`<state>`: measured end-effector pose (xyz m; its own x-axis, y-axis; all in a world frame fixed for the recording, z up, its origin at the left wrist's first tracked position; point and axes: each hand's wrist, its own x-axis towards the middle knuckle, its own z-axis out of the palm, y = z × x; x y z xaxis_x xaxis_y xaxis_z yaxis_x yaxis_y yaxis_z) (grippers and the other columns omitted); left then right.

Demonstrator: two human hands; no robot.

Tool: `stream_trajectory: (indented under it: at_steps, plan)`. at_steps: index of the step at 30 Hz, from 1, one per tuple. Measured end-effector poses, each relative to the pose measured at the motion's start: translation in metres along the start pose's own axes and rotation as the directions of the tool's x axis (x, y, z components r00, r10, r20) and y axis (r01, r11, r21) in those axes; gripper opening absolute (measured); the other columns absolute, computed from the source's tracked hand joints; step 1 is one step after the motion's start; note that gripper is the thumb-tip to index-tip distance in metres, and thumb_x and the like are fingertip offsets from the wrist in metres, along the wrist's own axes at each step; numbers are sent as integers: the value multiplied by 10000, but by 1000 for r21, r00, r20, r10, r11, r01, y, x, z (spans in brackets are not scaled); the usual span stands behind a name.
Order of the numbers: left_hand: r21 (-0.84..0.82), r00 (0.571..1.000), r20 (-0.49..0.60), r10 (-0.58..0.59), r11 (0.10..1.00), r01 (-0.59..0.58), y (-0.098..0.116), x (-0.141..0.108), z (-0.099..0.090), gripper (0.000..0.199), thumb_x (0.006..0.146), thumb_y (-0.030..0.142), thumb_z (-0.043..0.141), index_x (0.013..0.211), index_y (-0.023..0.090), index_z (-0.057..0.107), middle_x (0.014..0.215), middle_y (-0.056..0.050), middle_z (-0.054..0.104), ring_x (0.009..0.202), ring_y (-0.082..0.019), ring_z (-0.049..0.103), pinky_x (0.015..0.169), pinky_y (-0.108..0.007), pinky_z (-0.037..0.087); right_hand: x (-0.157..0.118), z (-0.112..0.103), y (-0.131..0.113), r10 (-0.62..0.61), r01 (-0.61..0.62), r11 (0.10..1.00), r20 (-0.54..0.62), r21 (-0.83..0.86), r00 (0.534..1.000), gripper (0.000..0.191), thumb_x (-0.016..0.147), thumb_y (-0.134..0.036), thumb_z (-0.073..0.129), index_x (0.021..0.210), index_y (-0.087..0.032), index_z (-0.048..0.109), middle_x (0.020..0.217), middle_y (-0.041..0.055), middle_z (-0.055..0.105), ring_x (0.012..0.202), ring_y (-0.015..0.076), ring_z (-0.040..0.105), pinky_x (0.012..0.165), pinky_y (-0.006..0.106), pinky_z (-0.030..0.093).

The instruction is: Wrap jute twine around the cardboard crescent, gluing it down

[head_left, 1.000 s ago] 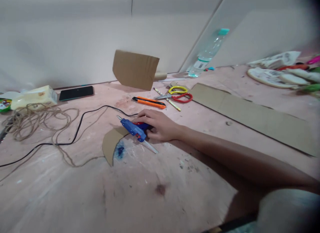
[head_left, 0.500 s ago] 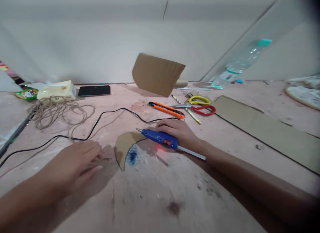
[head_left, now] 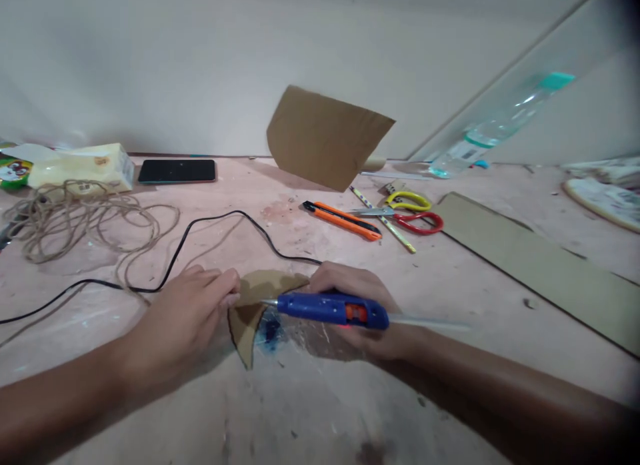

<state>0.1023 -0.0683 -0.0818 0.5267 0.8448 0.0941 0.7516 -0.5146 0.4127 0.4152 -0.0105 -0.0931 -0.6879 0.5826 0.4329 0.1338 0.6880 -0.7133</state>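
Note:
My right hand (head_left: pixel 357 292) is wrapped around a blue hot glue gun (head_left: pixel 310 307), with a clear glue stick (head_left: pixel 430 322) poking out of its back. Its metal nozzle is over or against a crescent-shaped piece of cardboard (head_left: pixel 245 328) lying on the table; contact is not certain. At the crescent's left side my left hand (head_left: pixel 187 312) is closed in a pinch on jute twine (head_left: pixel 133 268), which runs from a loose coil into the hand. The pinched end is hidden by the fingers.
Behind lie an orange utility knife (head_left: pixel 343 220), scissors (head_left: pixel 417 212), a patterned stick (head_left: pixel 395 232) and a phone (head_left: pixel 177 171). A cardboard sheet (head_left: pixel 325 138) leans at the wall. A black cord (head_left: pixel 240 213) crosses the table. Right are a cardboard strip (head_left: pixel 540 268) and a bottle (head_left: pixel 495 132).
My left hand has moved right and up to the cardboard crescent with the twine. The glue gun has shifted lower and levelled out, its nozzle now farther left over the cardboard. The view has shifted slightly.

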Motion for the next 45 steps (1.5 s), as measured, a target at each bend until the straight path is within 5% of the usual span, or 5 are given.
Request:
stream_trajectory:
  at_steps: [5,11,20,37,45]
  plan:
    - [88,998,26,58,994,-60,1,-16,8,193,1090,202,505,1131,220,693,1058,-66,829,883,-285,753,820,-413,498,-3,0,1,37,-43,994,62,96,997,539,1104,-726,586,1141,-211,740,984,81,810,848,208,771,750,322,589]
    - [184,993,-16,117,977,-112,6,-21,17,310,1096,254,553,1358,154,685,1134,-126,823,955,-320,776,836,-452,541,-6,-1,3,54,-61,994,81,88,995,530,1085,-725,616,1101,-214,752,944,86,783,824,230,733,745,353,570]
    - [180,975,-78,208,965,-191,1,-11,14,318,1131,246,481,1313,119,708,1158,-132,837,1007,-292,789,850,-440,562,0,-4,2,-68,67,998,168,14,983,541,1127,-738,516,1049,-228,679,884,59,757,809,203,723,748,338,526]
    - [211,967,-97,235,954,-211,2,-12,9,322,1127,232,445,1224,144,738,1081,-110,840,933,-274,773,779,-425,546,2,5,-8,-59,58,998,202,8,978,379,1098,-577,618,921,-245,574,740,-31,582,625,127,514,594,285,396]
    - [226,958,-128,257,948,-225,5,-12,10,334,1147,226,435,1265,117,728,1093,-113,836,952,-267,765,801,-415,527,-4,2,-8,-11,9,1000,221,10,975,323,1075,-512,668,918,-244,578,765,-16,604,646,141,533,604,308,378]
